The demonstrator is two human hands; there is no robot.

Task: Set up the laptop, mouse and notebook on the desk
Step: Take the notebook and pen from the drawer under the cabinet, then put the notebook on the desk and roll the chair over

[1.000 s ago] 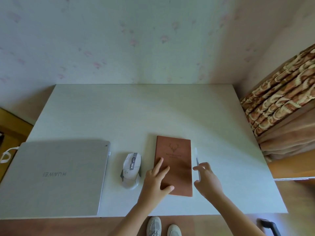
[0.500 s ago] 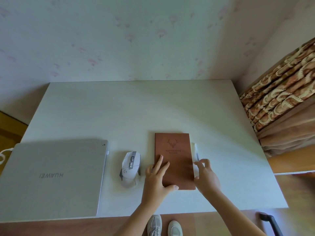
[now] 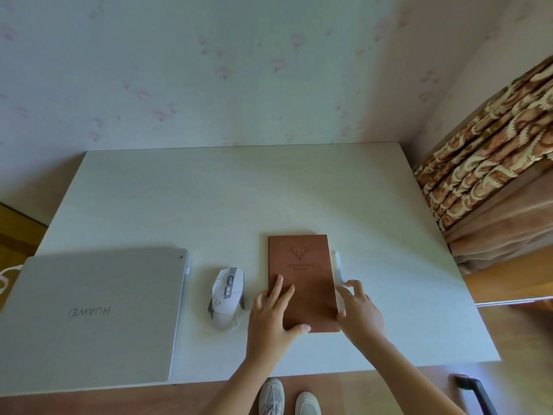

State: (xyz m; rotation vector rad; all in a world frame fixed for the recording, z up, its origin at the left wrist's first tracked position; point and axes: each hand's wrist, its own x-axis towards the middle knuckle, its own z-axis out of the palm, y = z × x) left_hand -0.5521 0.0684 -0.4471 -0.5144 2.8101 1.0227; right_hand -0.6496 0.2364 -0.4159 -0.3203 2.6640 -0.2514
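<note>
Items I log on the white table [image 3: 239, 199]: one closed silver laptop [image 3: 89, 319] at the near left corner, lid down, its lettering reading upside down from my view, its long axis running left to right, a white cable [image 3: 7, 275] at its left edge. One white mouse [image 3: 226, 297] just right of the laptop and apart from it, long axis running near to far, wheel end pointing away toward the wall [image 3: 209, 70]. One brown notebook [image 3: 302, 277] right of the mouse, closed, cover up with a deer emblem, long axis near to far, top edge toward the wall. One white pen [image 3: 338, 266] lying just beside the notebook's right edge, parallel to it. Left hand [image 3: 273, 316]: flat on the near left part of the cover, fingers straight and slightly spread, thumb pressing the bottom edge. Right hand [image 3: 359, 310]: at the notebook's right edge by the near end of the pen, fingers loosely curled; I cannot tell whether they pinch the pen or the cover. Also noted: patterned curtain [image 3: 490, 151] at right, two pale shoes [image 3: 287, 398] on the wooden floor below the table edge.
</note>
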